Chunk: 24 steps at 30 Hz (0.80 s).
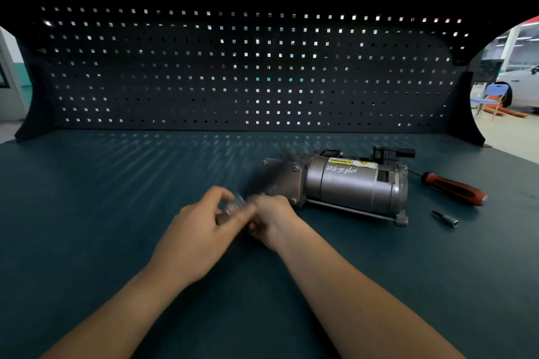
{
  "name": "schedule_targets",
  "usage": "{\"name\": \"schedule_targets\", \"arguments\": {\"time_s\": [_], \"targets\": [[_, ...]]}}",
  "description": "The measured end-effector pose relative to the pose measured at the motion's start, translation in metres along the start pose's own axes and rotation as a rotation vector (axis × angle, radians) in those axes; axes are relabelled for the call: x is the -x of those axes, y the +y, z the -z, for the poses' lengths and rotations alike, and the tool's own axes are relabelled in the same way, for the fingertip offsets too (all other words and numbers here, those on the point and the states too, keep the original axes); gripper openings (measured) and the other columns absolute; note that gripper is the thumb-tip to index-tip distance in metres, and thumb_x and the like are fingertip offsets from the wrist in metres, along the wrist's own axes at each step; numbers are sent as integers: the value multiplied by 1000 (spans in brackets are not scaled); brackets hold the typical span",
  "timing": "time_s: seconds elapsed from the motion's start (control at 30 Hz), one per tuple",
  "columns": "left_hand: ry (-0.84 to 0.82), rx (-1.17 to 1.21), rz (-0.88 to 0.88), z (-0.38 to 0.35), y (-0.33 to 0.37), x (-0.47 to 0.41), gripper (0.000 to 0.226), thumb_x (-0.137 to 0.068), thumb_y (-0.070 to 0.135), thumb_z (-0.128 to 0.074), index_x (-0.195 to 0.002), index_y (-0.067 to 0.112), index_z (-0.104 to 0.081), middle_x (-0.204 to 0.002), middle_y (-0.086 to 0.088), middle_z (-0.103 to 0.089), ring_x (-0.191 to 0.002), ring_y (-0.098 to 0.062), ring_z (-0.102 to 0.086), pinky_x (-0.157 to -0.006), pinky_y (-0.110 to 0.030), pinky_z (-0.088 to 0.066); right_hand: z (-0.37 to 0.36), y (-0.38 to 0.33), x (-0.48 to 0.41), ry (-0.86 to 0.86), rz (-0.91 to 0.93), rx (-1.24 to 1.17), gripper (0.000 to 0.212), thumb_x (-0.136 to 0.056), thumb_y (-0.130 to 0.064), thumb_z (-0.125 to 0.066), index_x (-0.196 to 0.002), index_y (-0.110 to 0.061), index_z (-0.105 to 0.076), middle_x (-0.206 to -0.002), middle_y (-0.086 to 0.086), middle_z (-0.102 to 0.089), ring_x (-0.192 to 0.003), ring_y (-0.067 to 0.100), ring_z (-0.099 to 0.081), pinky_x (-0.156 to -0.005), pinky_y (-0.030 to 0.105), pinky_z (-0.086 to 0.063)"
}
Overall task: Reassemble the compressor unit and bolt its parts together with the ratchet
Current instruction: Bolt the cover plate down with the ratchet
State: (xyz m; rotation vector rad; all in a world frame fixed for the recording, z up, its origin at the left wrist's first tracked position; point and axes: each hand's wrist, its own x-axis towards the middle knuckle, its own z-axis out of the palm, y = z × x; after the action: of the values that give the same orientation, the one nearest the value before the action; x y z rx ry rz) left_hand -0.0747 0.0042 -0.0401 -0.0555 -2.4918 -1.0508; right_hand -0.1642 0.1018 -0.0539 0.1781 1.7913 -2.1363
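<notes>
Closely, left hand [201, 230] and right hand [272, 217] meet, each grip clamped on a blurred metal part [237, 204]; compressor [350, 180] just beside.

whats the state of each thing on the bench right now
compressor, lying on its side on the mat
left hand, pinching a small part, blurred
right hand, curled against the same part, grip unclear
red-handled driver, lying untouched right of compressor
socket bit, lying loose, apart from driver
</notes>
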Motion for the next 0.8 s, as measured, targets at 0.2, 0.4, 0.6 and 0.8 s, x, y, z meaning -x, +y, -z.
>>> {"name": "schedule_targets", "arguments": {"time_s": [0.2, 0.4, 0.6, 0.8], "targets": [[22, 1329, 879, -4, 1, -5, 42, -98, 43, -35, -86, 7, -55, -48, -6, -61, -29, -7, -47, -32, -12, -38, -1, 0, -1, 20, -27, 24, 18, -94, -16, -51, -77, -10, -47, -62, 5, -56, -24, 5, -41, -33, 9, -28], [-73, 701, 500, 3, 0, -13, 29, -98, 34, -40, -92, 11, -56, -53, -3, -65, -35, -10, -50, -38, -18, -42, 2, 1, 2, 14, 14, 20, 17, -93, -19, -54, -81, -8, -48, -60, 7, -55, -26, 8, -44, -32, 11, -30], [-160, -468, -259, 7, -9, -5, 26, -76, 56, -51, -70, 33, -40, -66, 15, -54, -65, -8, -51, -54, -25, -35, 0, 5, -1, 35, 110, 21, 27, -87, -17, -63, -69, -1, -52, -45, 5, -53, -38, 14, -51, -40, 20, -40], [55, 207, 79, -2, -5, -6, 36, -78, 54, -54, -79, 18, -50, -58, 3, -65, -49, -14, -61, -52, -30, -45, 0, 2, 2, 32, 51, 32, 18, -92, -20, -55, -81, -6, -53, -55, 5, -53, -31, 9, -47, -34, 11, -30]]}}
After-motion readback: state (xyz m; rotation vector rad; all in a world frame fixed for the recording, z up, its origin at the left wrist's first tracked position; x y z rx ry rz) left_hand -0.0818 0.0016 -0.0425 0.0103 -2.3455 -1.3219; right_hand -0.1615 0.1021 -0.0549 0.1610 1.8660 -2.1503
